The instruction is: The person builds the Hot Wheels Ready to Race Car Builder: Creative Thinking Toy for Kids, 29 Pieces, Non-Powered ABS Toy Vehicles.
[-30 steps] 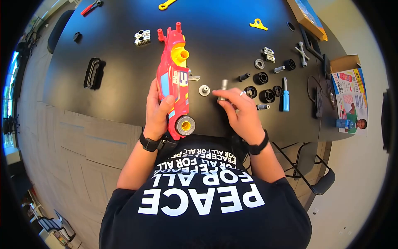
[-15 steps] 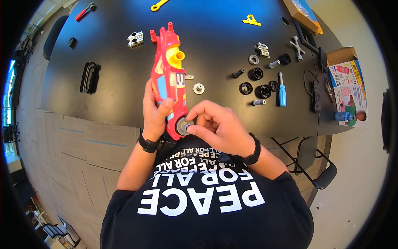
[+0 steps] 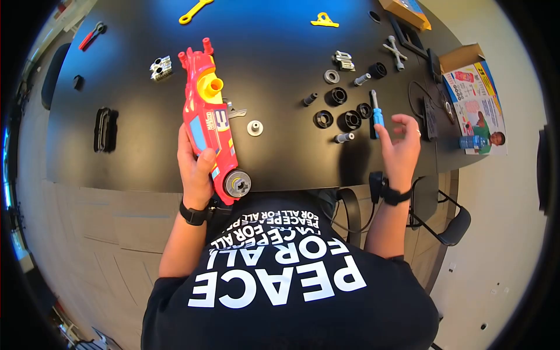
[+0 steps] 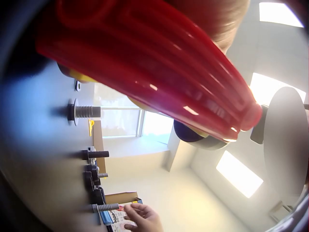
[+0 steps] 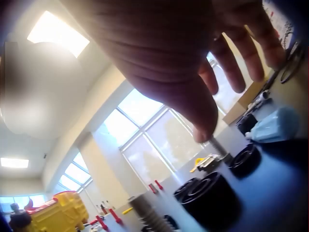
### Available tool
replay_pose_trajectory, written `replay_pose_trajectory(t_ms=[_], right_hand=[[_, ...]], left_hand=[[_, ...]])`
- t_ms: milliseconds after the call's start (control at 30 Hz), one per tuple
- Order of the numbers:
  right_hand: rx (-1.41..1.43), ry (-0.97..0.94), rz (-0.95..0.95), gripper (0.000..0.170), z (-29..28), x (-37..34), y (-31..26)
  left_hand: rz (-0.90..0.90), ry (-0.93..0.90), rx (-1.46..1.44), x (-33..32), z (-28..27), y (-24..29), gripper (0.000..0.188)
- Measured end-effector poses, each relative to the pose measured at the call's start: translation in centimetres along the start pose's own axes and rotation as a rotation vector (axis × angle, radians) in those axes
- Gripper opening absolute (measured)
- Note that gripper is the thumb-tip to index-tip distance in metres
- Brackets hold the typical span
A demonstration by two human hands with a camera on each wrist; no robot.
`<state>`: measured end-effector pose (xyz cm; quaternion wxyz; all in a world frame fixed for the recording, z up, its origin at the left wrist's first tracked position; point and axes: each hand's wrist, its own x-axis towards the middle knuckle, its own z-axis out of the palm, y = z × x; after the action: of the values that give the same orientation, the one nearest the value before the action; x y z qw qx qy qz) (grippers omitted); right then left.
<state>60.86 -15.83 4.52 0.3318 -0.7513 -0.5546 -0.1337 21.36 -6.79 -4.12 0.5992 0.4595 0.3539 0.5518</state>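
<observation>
The left hand (image 3: 197, 175) grips the red toy car body (image 3: 213, 131) by its side, thumb on top. A dark grey wheel (image 3: 237, 183) sits at the car's near end, with a grey slotted piece in its centre. In the left wrist view the red body (image 4: 145, 67) fills the upper part. The right hand (image 3: 401, 149), its fingers spread and bent a little, is beside the handle of the blue screwdriver (image 3: 378, 115); in the right wrist view nothing shows between thumb and fingers, and the blue handle (image 5: 277, 126) lies beyond them.
Black wheels (image 3: 349, 121), a grey ring (image 3: 331, 76) and bolts (image 3: 345, 137) lie mid-table. A grey flanged piece (image 3: 254, 128) is right of the car. Farther off are a chrome engine piece (image 3: 161, 68), yellow wrench (image 3: 195, 11), cross wrench (image 3: 395, 53) and box (image 3: 475, 99).
The right hand has gone from the small grey piece to the car's wheel, then right to the screwdriver. That piece now shows in the wheel's centre. The left hand keeps its grip.
</observation>
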Motion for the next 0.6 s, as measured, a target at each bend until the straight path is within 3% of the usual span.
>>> replay_pose_trajectory(t_ms=[133,200,233,367,433,500,600], right_hand=[[-0.074,-0.097,-0.062,0.039,2.3,0.0,5.4],[0.014,-0.254,0.153,0.037,3.7,0.7,7.2],[0.005,-0.257,0.141,0.035,3.4,1.1,7.4],[0.232,-0.154,0.237,0.030,-0.1,2.6,1.2],[0.686,-0.242,0.076,0.030,-2.3,1.8,-3.9],[0.636,-0.402,-0.307,0.030,-4.6,2.0,-7.8],[0.656,-0.529,-0.524,0.031,-5.6,2.0,-11.1]], left_hand=[[0.025,0.049,0.006,0.1,1.1,0.6,0.085],[-0.006,0.052,0.010,-0.2,0.8,0.6,0.081],[-0.035,0.034,-0.062,-0.3,0.8,1.0,0.078],[-0.006,0.029,-0.077,-0.3,0.6,0.8,0.078],[-0.016,0.028,-0.060,-0.2,0.9,1.2,0.077],[-0.037,0.020,-0.048,-0.1,1.3,1.5,0.074],[-0.023,0.046,0.009,0.1,2.1,1.9,0.075]])
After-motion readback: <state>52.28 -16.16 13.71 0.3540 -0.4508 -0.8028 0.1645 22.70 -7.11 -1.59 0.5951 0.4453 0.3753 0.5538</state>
